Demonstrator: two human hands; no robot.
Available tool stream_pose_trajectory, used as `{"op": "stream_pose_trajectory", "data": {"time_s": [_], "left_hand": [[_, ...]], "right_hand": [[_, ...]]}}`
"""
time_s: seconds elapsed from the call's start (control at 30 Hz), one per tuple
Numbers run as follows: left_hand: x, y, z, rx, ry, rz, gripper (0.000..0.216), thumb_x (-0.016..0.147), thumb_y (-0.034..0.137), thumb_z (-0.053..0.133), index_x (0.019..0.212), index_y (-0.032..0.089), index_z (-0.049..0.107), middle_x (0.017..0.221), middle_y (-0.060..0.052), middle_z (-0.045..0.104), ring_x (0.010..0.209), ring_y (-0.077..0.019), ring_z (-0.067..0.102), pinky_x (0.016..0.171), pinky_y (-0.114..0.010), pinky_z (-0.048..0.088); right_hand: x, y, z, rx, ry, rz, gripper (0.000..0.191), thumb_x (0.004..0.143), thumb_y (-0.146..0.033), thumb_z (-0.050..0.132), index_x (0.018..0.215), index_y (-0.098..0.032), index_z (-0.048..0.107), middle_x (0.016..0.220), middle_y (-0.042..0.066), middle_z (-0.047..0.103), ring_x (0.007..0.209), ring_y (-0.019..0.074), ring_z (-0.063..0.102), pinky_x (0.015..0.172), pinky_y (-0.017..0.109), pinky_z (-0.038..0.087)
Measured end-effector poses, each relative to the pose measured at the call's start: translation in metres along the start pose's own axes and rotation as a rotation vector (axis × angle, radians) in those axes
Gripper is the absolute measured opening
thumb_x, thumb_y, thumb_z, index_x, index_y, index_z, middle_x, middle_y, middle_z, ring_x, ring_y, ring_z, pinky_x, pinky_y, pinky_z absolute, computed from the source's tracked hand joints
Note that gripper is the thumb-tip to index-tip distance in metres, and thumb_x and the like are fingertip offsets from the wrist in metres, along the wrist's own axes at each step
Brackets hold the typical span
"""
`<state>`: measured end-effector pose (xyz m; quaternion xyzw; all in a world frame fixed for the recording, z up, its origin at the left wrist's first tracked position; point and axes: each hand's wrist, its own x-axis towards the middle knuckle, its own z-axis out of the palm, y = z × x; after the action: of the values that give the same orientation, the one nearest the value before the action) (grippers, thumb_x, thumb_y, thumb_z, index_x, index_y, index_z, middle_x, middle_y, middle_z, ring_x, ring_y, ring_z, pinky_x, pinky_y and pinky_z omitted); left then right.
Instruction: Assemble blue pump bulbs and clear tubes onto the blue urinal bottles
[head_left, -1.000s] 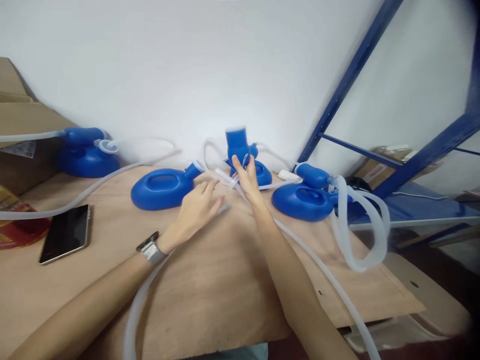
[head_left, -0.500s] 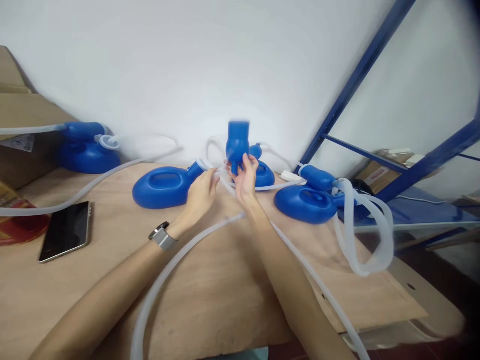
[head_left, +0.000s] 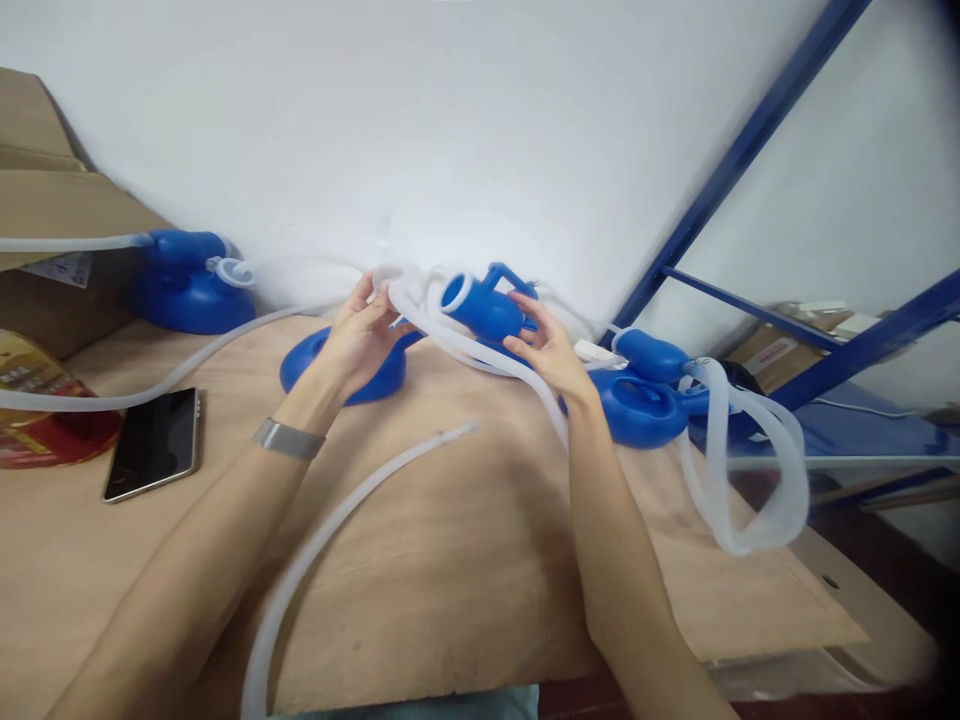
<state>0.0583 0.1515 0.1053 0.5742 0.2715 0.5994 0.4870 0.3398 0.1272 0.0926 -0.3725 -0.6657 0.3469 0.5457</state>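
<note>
My right hand [head_left: 551, 350] is closed around a blue plastic funnel-shaped cup [head_left: 486, 312], tilted so its round open mouth faces left. A handle-like blue part sticks up behind it. Pinched in the fingers of my left hand [head_left: 364, 335] is a translucent hose [head_left: 450, 335] near its whitish end; blur hides that end's exact shape. The hose runs right, passing in front of the cup and under my right wrist. Behind my left hand lies a blue jug [head_left: 300, 362], partly covered by the hand. A second hose [head_left: 352, 500] rests on the table below, its free end pointing right.
On the right sits a blue jug [head_left: 637, 420] with a coiled hose [head_left: 795, 480] over the table edge. Another blue jug [head_left: 195, 305] stands back left, by a cardboard box [head_left: 97, 210]. A phone [head_left: 154, 445] lies left. A blue metal rack [head_left: 739, 140] rises on the right.
My right hand has tipped the blue cup from upright to leftward and moved right. My left hand has left the jug's neck, rising left with the hose. The view has shifted slightly.
</note>
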Motion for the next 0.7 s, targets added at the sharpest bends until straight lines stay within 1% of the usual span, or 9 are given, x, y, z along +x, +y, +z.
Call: {"op": "stream_pose_trajectory", "data": {"time_s": [0.1,0.2,0.3,0.37,0.47,0.53,0.63,0.7], "left_hand": [[-0.003,0.008,0.007,-0.171,-0.046,-0.065,0.041,0.092,0.03,0.067,0.132,0.031,0.065,0.086,0.0,0.068,0.084,-0.0179,0.066,0.08,-0.032,0.057],[-0.005,0.017,0.009,-0.367,-0.047,-0.141,0.04,0.09,0.022,0.067,0.13,0.026,0.069,0.068,0.003,0.059,0.063,-0.0135,0.057,0.068,-0.027,0.053],[-0.006,0.022,0.005,-0.53,-0.039,-0.159,0.034,0.091,0.017,0.063,0.123,0.023,0.072,0.061,0.005,0.052,0.056,-0.0124,0.05,0.063,-0.027,0.05],[-0.006,0.022,0.004,-0.558,-0.047,-0.174,0.032,0.09,0.015,0.061,0.12,0.022,0.073,0.061,0.004,0.052,0.055,-0.0126,0.049,0.061,-0.027,0.05],[-0.005,0.014,0.004,-0.502,-0.098,-0.262,0.031,0.087,0.016,0.061,0.115,0.017,0.075,0.063,0.002,0.052,0.054,-0.012,0.048,0.057,-0.026,0.048],[-0.004,0.008,0.007,-0.39,-0.074,-0.308,0.03,0.085,0.017,0.063,0.112,0.015,0.075,0.064,0.002,0.053,0.052,-0.0107,0.045,0.052,-0.024,0.045],[-0.002,0.004,0.009,-0.162,0.024,-0.274,0.031,0.082,0.019,0.066,0.112,0.017,0.075,0.064,0.003,0.052,0.051,-0.0096,0.043,0.043,-0.02,0.035],[-0.001,0.004,0.008,-0.072,0.005,-0.249,0.032,0.081,0.02,0.068,0.112,0.019,0.076,0.065,0.002,0.051,0.053,-0.0097,0.043,0.041,-0.018,0.03]], "right_hand": [[-0.001,-0.003,0.009,-0.057,-0.094,-0.013,0.075,0.081,-0.053,0.086,0.149,-0.034,0.059,0.167,0.006,0.044,0.13,0.0348,0.067,0.11,0.054,0.057],[0.002,0.002,0.015,-0.088,-0.132,-0.04,0.076,0.084,-0.056,0.083,0.151,-0.033,0.057,0.167,0.007,0.046,0.141,0.0368,0.058,0.117,0.056,0.05],[0.005,0.01,0.015,-0.104,-0.125,-0.049,0.077,0.086,-0.057,0.081,0.154,-0.032,0.054,0.169,0.007,0.044,0.145,0.0369,0.054,0.121,0.057,0.047],[0.006,0.013,0.014,-0.11,-0.113,-0.055,0.079,0.086,-0.058,0.08,0.155,-0.032,0.053,0.169,0.007,0.043,0.146,0.0365,0.053,0.121,0.056,0.046],[0.006,0.013,0.015,-0.124,-0.15,-0.057,0.079,0.086,-0.062,0.078,0.154,-0.033,0.053,0.168,0.008,0.044,0.145,0.0359,0.054,0.118,0.054,0.05],[0.006,0.012,0.016,-0.148,-0.171,-0.078,0.075,0.086,-0.063,0.077,0.151,-0.032,0.056,0.166,0.009,0.045,0.145,0.0352,0.053,0.116,0.052,0.052],[0.006,0.012,0.019,-0.192,-0.173,-0.113,0.067,0.086,-0.063,0.077,0.143,-0.031,0.062,0.161,0.01,0.05,0.149,0.034,0.047,0.117,0.052,0.05],[0.006,0.013,0.02,-0.178,-0.18,-0.114,0.065,0.086,-0.062,0.078,0.14,-0.031,0.062,0.158,0.01,0.053,0.15,0.0329,0.045,0.117,0.051,0.049]]}}
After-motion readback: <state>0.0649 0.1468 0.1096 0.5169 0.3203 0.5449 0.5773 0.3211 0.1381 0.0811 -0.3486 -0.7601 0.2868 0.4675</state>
